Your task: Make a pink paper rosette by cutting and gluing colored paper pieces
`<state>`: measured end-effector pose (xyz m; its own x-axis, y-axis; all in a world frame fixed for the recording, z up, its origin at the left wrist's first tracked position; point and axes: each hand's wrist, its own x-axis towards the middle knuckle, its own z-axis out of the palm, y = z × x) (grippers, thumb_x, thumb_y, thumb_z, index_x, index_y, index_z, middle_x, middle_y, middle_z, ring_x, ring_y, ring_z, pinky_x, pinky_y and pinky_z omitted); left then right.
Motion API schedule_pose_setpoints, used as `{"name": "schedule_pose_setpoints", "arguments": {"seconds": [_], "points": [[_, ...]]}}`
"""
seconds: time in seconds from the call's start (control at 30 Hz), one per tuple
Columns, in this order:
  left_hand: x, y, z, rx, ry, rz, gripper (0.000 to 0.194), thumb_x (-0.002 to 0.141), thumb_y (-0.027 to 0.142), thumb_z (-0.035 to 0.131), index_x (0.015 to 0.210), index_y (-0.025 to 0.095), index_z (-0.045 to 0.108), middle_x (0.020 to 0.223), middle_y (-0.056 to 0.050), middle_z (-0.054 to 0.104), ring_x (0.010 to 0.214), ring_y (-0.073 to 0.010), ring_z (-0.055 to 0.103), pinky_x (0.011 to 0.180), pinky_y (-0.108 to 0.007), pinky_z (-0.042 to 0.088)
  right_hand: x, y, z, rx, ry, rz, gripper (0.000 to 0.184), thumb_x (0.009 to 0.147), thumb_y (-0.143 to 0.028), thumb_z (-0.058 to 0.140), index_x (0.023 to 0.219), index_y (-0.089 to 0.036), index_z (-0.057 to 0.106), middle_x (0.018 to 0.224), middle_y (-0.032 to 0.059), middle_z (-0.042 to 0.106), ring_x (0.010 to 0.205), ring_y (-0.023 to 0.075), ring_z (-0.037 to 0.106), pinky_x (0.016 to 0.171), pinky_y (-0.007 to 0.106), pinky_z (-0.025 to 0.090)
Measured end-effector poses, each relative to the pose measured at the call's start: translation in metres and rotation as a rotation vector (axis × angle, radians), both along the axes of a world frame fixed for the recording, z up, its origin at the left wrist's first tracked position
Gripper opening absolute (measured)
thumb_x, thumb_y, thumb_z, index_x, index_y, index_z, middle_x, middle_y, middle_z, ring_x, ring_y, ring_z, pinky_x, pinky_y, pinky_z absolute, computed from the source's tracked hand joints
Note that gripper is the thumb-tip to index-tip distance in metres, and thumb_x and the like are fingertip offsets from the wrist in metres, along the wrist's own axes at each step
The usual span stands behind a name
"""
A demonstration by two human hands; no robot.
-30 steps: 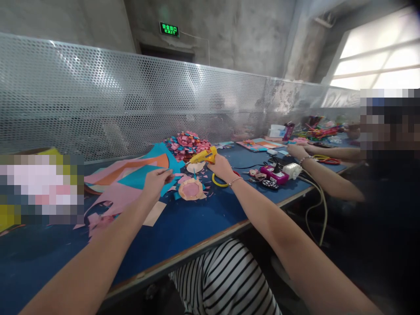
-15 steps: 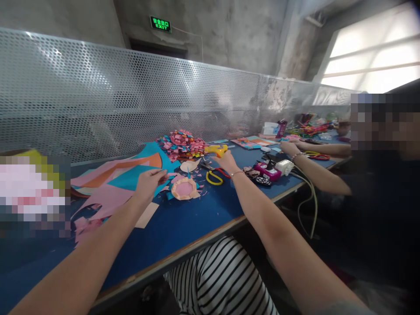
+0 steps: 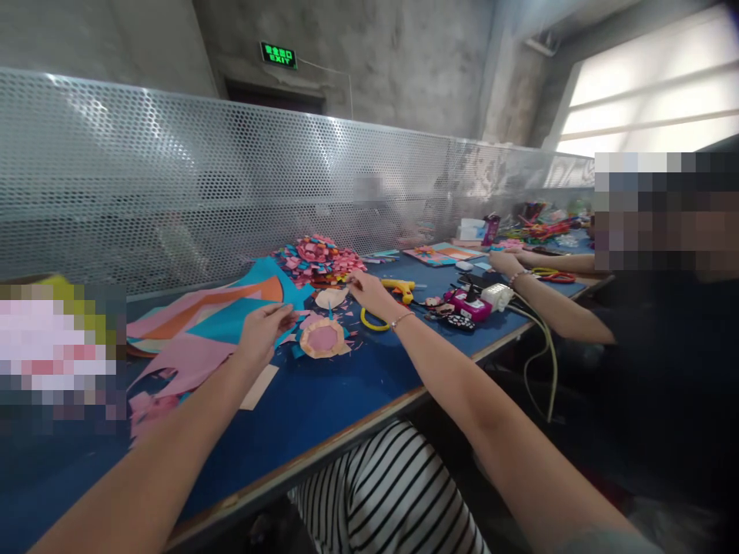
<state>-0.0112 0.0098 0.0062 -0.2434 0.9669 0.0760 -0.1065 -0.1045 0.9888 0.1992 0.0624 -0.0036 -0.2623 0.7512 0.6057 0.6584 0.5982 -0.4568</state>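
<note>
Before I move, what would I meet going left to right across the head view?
Left grip, round peach-and-pink paper piece, right grip, yellow glue gun, purple power block, co-worker's hand, red-and-yellow-handled tool.

I can see both bare arms stretched forward, the left hand pinched at the fingertips, the right hand slightly farther out, fingers bent.
</note>
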Motion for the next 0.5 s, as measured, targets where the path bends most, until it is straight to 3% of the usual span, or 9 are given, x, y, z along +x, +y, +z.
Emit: {"name": "schedule_pose_setpoints", "arguments": {"seconds": [0.07, 0.17, 0.33, 0.5], "points": [[0.006, -0.004, 0.001, -0.01, -0.068, -0.014, 0.008, 0.061, 0.014, 0.065, 0.065, 0.014, 0.058, 0.055, -0.001, 0.062, 0.055, -0.0104, 0.059, 0.062, -0.023, 0.049, -0.017, -0.011, 0.004, 0.054, 0.02, 0.157, 0.03, 0.085, -0.012, 0.04, 0.112, -0.013, 0.053, 0.089, 0.0067, 0.064, 0.08, 0.0135, 0.058, 0.077, 0.026, 0.045], [0.014, -0.009, 0.002, -0.003, -0.13, -0.033, 0.008, 0.064, 0.012, 0.062, 0.065, 0.015, 0.054, 0.054, -0.001, 0.063, 0.055, -0.0099, 0.06, 0.061, -0.021, 0.049, -0.035, -0.024, 0.004, 0.187, -0.019, 0.251, 0.035, 0.087, -0.013, 0.038, 0.119, -0.014, 0.051, 0.097, 0.0073, 0.064, 0.085, 0.0134, 0.059, 0.08, 0.026, 0.045], [0.023, -0.014, 0.003, 0.059, -0.174, 0.015, 0.01, 0.063, 0.013, 0.06, 0.064, 0.017, 0.05, 0.051, 0.002, 0.06, 0.055, -0.0113, 0.06, 0.062, -0.025, 0.049, -0.047, -0.02, -0.01, 0.391, -0.176, 0.236, 0.036, 0.087, -0.012, 0.037, 0.117, -0.015, 0.056, 0.1, 0.0095, 0.064, 0.09, 0.0161, 0.057, 0.084, 0.031, 0.047], [0.027, -0.015, 0.002, 0.075, -0.175, -0.03, 0.013, 0.059, 0.016, 0.062, 0.063, 0.017, 0.049, 0.052, 0.001, 0.061, 0.056, -0.0131, 0.061, 0.062, -0.026, 0.049, -0.049, -0.014, -0.014, 0.452, -0.197, 0.258, 0.039, 0.084, -0.007, 0.039, 0.117, -0.016, 0.057, 0.114, 0.0082, 0.061, 0.105, 0.0164, 0.054, 0.094, 0.033, 0.045]]}}
